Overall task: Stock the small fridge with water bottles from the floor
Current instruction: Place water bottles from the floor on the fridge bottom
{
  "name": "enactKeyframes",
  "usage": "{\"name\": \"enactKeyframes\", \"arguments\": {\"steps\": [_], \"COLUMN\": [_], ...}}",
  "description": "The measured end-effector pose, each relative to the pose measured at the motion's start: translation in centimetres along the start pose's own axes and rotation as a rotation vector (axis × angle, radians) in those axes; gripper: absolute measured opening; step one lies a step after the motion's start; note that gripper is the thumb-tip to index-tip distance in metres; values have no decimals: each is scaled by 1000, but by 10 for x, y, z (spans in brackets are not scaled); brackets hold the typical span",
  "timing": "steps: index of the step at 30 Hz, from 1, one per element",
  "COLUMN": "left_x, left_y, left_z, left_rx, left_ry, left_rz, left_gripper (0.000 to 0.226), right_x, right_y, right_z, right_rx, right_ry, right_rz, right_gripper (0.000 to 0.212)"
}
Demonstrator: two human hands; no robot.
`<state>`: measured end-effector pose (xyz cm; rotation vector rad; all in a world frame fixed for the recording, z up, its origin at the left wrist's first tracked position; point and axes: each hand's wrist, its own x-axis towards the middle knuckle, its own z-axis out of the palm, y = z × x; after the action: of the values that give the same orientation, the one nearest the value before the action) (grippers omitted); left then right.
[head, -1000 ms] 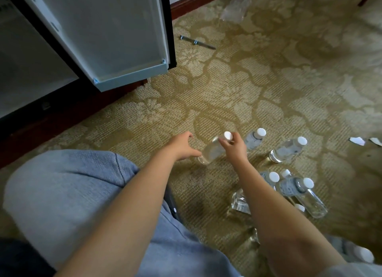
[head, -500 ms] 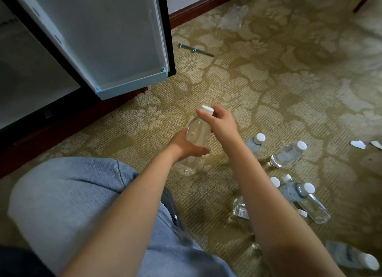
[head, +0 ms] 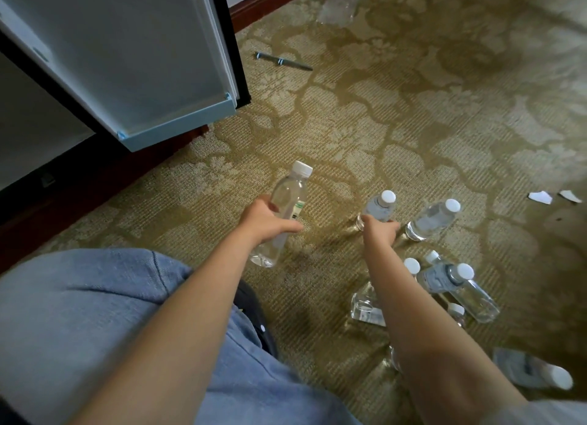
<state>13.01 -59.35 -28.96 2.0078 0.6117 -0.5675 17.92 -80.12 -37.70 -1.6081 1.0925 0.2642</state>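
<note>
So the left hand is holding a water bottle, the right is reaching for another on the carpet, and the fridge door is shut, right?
Not quite: the head view shows the fridge door open. The left hand does hold a water bottle, and the right hand reaches for a second bottle on the carpet.

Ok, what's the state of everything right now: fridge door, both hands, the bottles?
Fridge door: open.
Left hand: grips held bottle around its middle.
Held bottle: capped, lifted off the carpet, tilted.
Right hand: on second bottle at its base; grip hidden.
Second bottle: capped, lying on the carpet.
Other bottles: lying scattered on the carpet, visible caps on.
</note>
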Motion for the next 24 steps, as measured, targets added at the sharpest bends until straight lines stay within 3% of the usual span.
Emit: {"name": "enactKeyframes", "arguments": {"steps": [4, 6, 11, 15, 19, 24], "left_x": [11, 18, 28, 33, 33, 18], "left_y": [13, 19, 29, 36, 40, 45], "left_z": [6, 10, 14, 14, 12, 3], "left_rx": [28, 52, 119, 130, 138, 146], "left_ry": [9, 12, -36, -40, -20, 29], "left_rz": [26, 40, 66, 78, 72, 90], "left_gripper": [73, 75, 81, 84, 84, 82], "right_x": [23, 33, 48, 56, 54, 32], "right_y": [0, -2, -6, -7, -6, -17], "right_z": [2, 6, 10, 6, 5, 16], "right_rx": [28, 21, -51, -138, -205, -97], "right_ry": [81, 54, -63, -56, -58, -103], "right_rz": [40, 7, -115, -153, -193, -202], "right_gripper": [95, 98, 88, 67, 62, 62]}}
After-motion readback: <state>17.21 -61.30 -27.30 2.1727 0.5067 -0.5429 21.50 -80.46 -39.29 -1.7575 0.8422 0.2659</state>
